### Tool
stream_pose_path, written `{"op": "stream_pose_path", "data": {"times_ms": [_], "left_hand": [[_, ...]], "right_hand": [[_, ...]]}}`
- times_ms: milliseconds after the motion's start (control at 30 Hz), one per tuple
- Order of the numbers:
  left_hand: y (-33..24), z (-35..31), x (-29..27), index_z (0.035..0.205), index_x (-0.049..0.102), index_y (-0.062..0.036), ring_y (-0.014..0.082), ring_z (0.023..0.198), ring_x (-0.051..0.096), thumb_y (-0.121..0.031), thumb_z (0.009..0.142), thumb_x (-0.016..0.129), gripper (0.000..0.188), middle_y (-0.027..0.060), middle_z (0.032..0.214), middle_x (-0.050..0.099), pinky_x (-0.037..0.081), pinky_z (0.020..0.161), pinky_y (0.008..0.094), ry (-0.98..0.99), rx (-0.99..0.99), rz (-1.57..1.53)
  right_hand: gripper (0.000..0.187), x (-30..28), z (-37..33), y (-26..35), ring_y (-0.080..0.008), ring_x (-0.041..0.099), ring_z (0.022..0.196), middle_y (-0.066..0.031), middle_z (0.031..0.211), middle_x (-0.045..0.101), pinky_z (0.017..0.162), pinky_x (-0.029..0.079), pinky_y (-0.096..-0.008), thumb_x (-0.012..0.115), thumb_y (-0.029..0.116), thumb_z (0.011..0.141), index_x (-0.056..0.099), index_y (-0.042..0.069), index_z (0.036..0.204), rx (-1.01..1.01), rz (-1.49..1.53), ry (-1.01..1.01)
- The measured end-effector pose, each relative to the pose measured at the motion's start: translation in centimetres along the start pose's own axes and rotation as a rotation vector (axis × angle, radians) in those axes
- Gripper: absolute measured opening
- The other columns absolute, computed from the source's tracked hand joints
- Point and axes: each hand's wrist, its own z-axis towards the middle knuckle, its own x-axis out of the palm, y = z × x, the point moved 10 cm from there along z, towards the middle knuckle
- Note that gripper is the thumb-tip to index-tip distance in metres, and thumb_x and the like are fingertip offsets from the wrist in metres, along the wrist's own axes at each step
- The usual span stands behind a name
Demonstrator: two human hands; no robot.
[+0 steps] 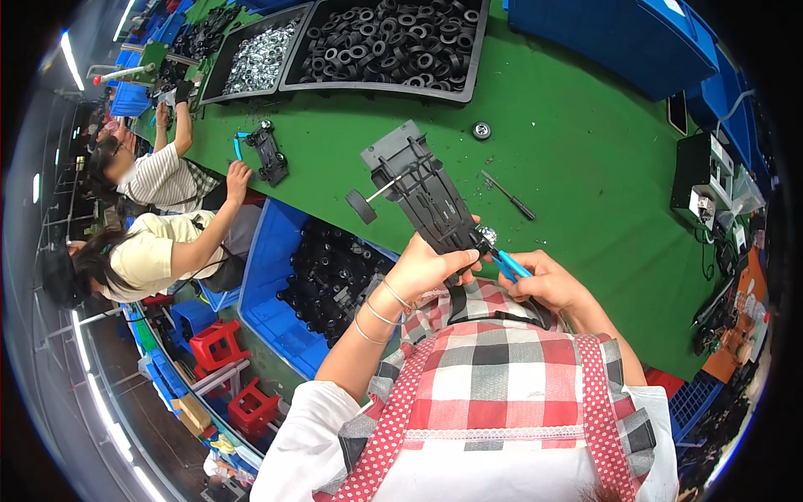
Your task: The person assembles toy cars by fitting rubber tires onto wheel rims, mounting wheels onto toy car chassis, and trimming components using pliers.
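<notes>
My left hand (425,266) grips the lower end of a black plastic toy car chassis (435,201), tilted with its underside up. From the chassis's left side a thin metal axle (385,188) sticks out, with a black wheel (361,207) on its end. My right hand (544,280) is closed around blue-handled pliers (510,265). Their jaws reach the near end of the chassis, beside a shiny chrome wheel hub (487,235); whether they grip anything there is hidden.
On the green table (585,176) lie a screwdriver (512,197) and a loose wheel (481,130). Tyres fill a black tray (376,94) at the back, beside chrome hubs (261,54). A blue crate (269,276) holds black parts. Leftward, a co-worker's hand (238,177) is near another chassis (268,157).
</notes>
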Motion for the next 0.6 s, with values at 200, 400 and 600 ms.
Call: {"op": "stream_pose_path", "data": {"times_ms": [200,400,600], "left_hand": [[-0.3,-0.1,-1.6,0.125,0.046,-0.0004,0.0125,0.059,0.06,0.0,0.082,0.062,0.046,0.008,0.079,0.063,0.049,0.053,0.0247,-0.116,0.153,0.24],[1.0,-0.1,0.5,0.129,0.039,-0.0006,0.0186,0.062,0.061,-0.002,0.082,0.063,0.053,0.0166,0.083,0.064,0.046,0.05,0.0257,0.172,-0.042,-0.248],[3.0,0.7,-1.0,0.125,0.044,-0.0017,0.0175,0.06,0.06,-0.001,0.082,0.062,0.047,0.0142,0.079,0.062,0.048,0.049,0.0261,-0.133,-0.055,-0.181]], "right_hand": [[0.052,-0.4,0.3,0.9,-0.0052,0.042,0.062,0.0052,0.071,0.05,0.057,0.037,-0.0216,0.055,0.007,0.074,0.054,0.005,0.126,-0.01,-0.483,-0.186],[0.057,-0.3,0.1,0.5,-0.0078,0.047,0.062,0.001,0.073,0.055,0.057,0.039,-0.022,0.059,0.005,0.067,0.054,-0.003,0.123,0.062,-0.154,0.16],[0.013,-0.5,0.7,0.5,-0.0087,0.045,0.059,0.0,0.068,0.053,0.055,0.036,-0.0238,0.055,0.007,0.072,0.055,0.002,0.084,-0.019,-0.416,-0.08]]}}
